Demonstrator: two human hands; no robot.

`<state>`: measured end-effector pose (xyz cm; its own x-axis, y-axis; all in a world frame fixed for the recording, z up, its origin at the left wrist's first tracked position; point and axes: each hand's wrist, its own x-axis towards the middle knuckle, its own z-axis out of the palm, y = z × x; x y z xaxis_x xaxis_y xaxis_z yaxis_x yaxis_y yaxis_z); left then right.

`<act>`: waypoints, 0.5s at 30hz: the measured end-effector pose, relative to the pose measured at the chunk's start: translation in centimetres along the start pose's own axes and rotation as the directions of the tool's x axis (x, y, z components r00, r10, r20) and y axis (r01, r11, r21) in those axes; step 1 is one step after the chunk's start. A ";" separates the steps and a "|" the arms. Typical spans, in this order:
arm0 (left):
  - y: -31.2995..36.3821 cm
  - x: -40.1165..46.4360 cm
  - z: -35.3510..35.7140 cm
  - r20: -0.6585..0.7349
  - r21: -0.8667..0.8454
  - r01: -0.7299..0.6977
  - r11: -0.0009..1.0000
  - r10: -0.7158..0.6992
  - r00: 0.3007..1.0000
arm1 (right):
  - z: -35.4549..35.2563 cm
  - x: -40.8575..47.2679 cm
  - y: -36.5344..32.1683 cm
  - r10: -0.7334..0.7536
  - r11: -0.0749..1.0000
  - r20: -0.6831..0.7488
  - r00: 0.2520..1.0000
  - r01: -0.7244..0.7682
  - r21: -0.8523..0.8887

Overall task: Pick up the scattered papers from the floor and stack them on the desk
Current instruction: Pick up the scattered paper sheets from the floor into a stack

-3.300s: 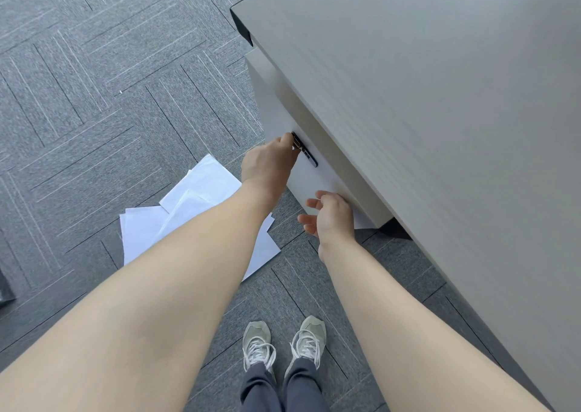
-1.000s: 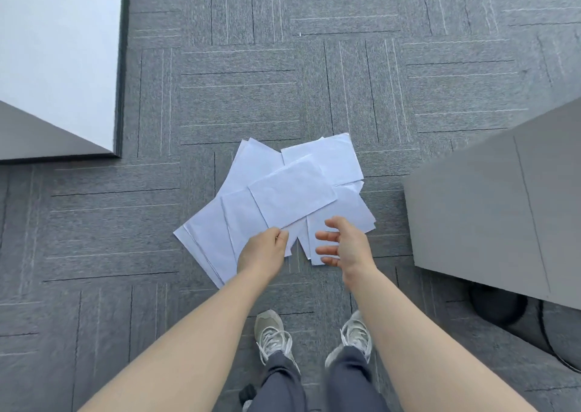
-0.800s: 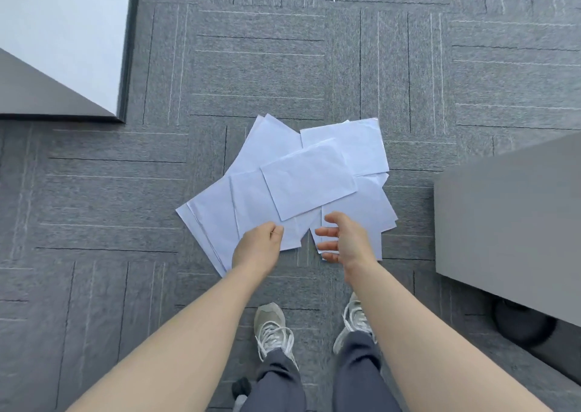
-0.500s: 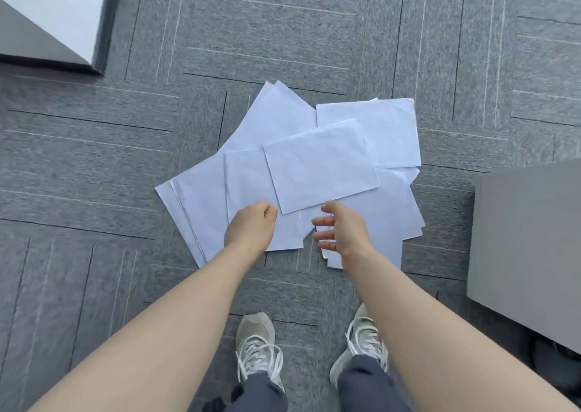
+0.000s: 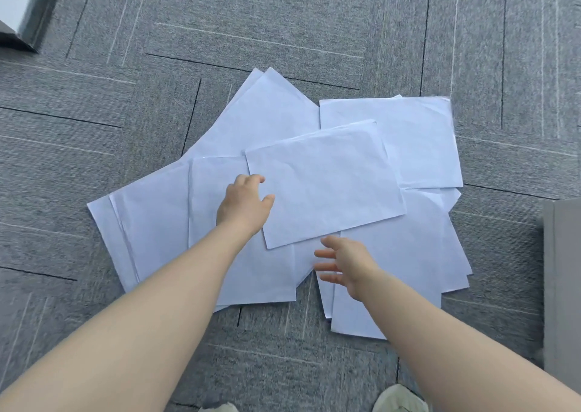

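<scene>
Where the grey carpet floor [image 5: 283,28] fills the view, the papers [image 5: 418,141] lie on it as a loose, overlapping pile of white sheets, fanned at differing angles, none of them lifted clear. Uppermost is the top sheet [image 5: 327,185], a landscape rectangle slightly tilted, its lower edge running from left of centre up toward the right. Beneath it, two sheets point a shared corner away from the person, one sheet lies square at the far right of the pile, several spread toward the left with edges closely stacked, and others extend toward the person on the right. The left hand [image 5: 243,205] rests at the left edge of the top sheet, fingers curled and thumb spread over the paper; whether it grips that edge or merely touches it cannot be told. The right hand [image 5: 344,264] is just below the top sheet's lower edge, over the lower sheets, fingers spread wide and holding nothing; its outline is blurred. Both bare forearms reach in from the lower corners. At the right edge of the view stands the desk [image 5: 562,286], a grey panel beside the pile but apart from it. A white-and-grey cabinet corner [image 5: 14,6] occupies the upper left. Two pale shoes [image 5: 399,400] show at the bottom edge.
</scene>
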<state>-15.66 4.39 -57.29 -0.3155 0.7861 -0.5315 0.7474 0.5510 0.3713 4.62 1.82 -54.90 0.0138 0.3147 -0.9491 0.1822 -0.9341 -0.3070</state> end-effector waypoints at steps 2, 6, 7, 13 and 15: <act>0.3 2.3 0.5 -0.026 0.037 -0.018 0.999 0.019 0.999 | 0.2 1.6 0.3 0.016 0.993 -0.027 1.000 -0.013 0.118; 1.1 6.0 1.2 -0.079 0.153 -0.086 0.985 0.098 0.992 | 0.3 3.4 0.8 0.038 0.962 -0.037 0.999 -0.027 0.273; 1.3 6.8 1.3 -0.084 0.194 -0.103 0.976 0.121 0.989 | 0.4 3.7 0.7 0.042 0.952 -0.038 0.998 -0.028 0.306; 2.4 9.9 0.9 -0.131 0.280 -0.120 0.952 0.162 0.978 | 1.0 4.8 0.0 0.018 0.913 -0.050 0.999 0.004 0.407; 2.4 10.3 0.6 -0.143 0.309 -0.107 0.945 0.157 0.977 | 1.2 5.0 -0.3 0.016 0.909 -0.086 0.996 0.021 0.415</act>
<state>-16.73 13.65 -62.28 -0.2740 0.8948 -0.3524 0.9209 0.3498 0.1721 3.46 3.43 -59.61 0.1011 0.3129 -0.9444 -0.2423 -0.9129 -0.3284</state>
